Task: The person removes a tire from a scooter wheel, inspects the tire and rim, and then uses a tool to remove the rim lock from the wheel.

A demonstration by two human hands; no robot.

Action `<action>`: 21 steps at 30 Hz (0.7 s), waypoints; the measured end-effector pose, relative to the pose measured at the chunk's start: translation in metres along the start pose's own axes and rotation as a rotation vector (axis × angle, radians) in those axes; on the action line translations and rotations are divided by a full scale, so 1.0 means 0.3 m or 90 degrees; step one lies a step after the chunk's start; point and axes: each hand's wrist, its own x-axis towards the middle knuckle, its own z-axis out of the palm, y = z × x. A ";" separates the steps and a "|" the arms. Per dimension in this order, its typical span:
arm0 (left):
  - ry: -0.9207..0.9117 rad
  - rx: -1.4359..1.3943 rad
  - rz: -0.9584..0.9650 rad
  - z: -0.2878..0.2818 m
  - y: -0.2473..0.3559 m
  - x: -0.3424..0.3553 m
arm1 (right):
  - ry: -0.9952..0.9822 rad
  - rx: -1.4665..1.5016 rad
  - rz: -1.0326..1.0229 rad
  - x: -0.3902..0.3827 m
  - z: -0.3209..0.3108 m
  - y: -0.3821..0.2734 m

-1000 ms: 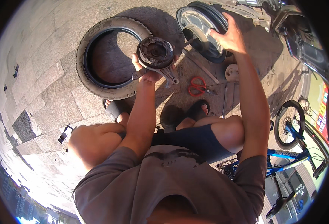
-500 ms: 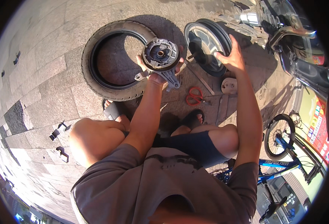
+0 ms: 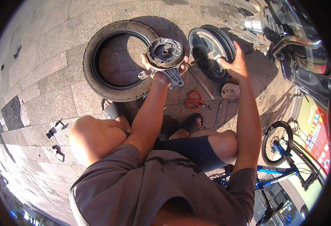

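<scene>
Palm up, my left hand (image 3: 161, 78) carries a round metal drum brake assembly (image 3: 165, 52) with curved shoes, a centre hole and bracket arms; fingers wrap its far side and the thumb shows at its left. My right hand (image 3: 236, 64) grips the edge of a wheel rim (image 3: 210, 51), thumb on its face and fingers behind. This rim has no tyre and stands tilted on the ground, its open side and axle facing the brake assembly. The two parts are apart. A loose black tyre (image 3: 94, 71) lies flat, left of the brake assembly.
Red-handled scissors (image 3: 194, 101) lie near my right foot. Beside them are a flat bar (image 3: 201, 81) and a pale oval block (image 3: 230, 91). A parked motorbike (image 3: 304, 60) stands at the right, a blue bicycle (image 3: 278, 169) below it. Small black pieces (image 3: 58, 153) lie on the paving left.
The brake assembly in my left hand has shifted slightly right. The rim under my right hand sits slightly lower and further right in view. Both grips look the same.
</scene>
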 end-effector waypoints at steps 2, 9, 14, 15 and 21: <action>-0.001 -0.005 0.006 -0.003 -0.001 0.002 | 0.005 -0.010 -0.005 0.001 0.002 0.006; -0.031 -0.028 0.026 -0.004 -0.010 0.020 | 0.019 -0.032 -0.015 -0.008 -0.007 -0.016; -0.046 -0.022 0.032 0.012 -0.017 0.027 | 0.016 -0.034 -0.010 -0.008 -0.011 -0.006; -0.042 -0.015 0.027 0.010 -0.011 0.025 | 0.012 -0.031 -0.009 -0.007 -0.010 -0.002; -0.015 0.063 0.021 -0.009 0.013 0.025 | 0.004 -0.018 0.022 -0.024 -0.004 -0.016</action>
